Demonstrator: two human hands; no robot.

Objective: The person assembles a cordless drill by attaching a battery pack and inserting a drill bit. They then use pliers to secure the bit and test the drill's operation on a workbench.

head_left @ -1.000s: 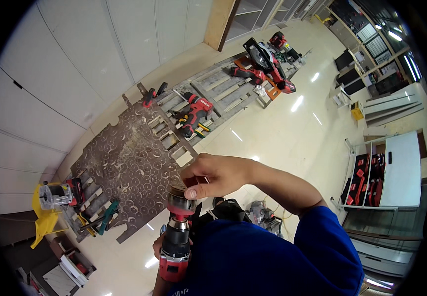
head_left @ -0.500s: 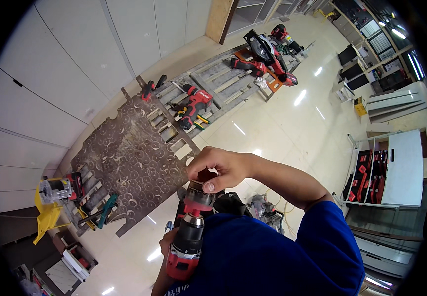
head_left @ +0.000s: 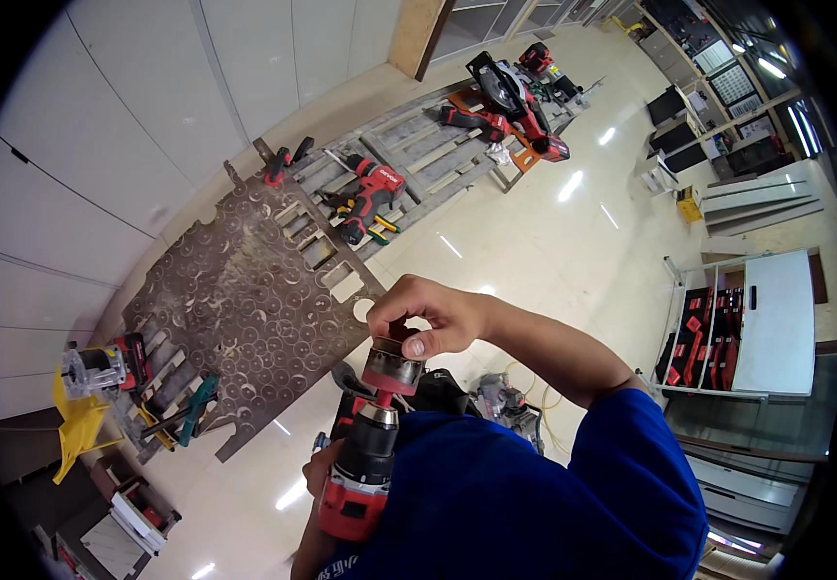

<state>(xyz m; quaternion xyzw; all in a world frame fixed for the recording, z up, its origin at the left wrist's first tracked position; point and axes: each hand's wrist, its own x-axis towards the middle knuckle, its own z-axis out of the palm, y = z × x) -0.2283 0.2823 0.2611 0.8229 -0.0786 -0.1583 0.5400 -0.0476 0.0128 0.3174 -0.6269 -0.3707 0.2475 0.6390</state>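
Note:
My left hand [head_left: 316,470] is closed around the grip of a red and black cordless drill [head_left: 354,507], which hides most of its fingers. The drill points away from me, in front of my blue shirt. A round hole saw [head_left: 391,369] with a red base sits on the chuck [head_left: 378,418]. Bent over the saw's open end, my right hand [head_left: 433,317] has thumb and fingers curled at its rim. A brown rounded edge [head_left: 389,344] shows there; whether it is a wood plug inside the saw I cannot tell.
A brown board [head_left: 245,309] with many ring-shaped cuts lies ahead on a slatted pallet [head_left: 418,145]. Another red drill [head_left: 373,193], a circular saw [head_left: 515,97] and a trim router [head_left: 109,367] rest around it. Grey cabinets [head_left: 148,116] line the left. A tool rack [head_left: 713,333] stands right.
The drill and hole saw have come up slightly, and the saw leans a little more to the right. My right hand stays at its rim. The whole view has shifted slightly.

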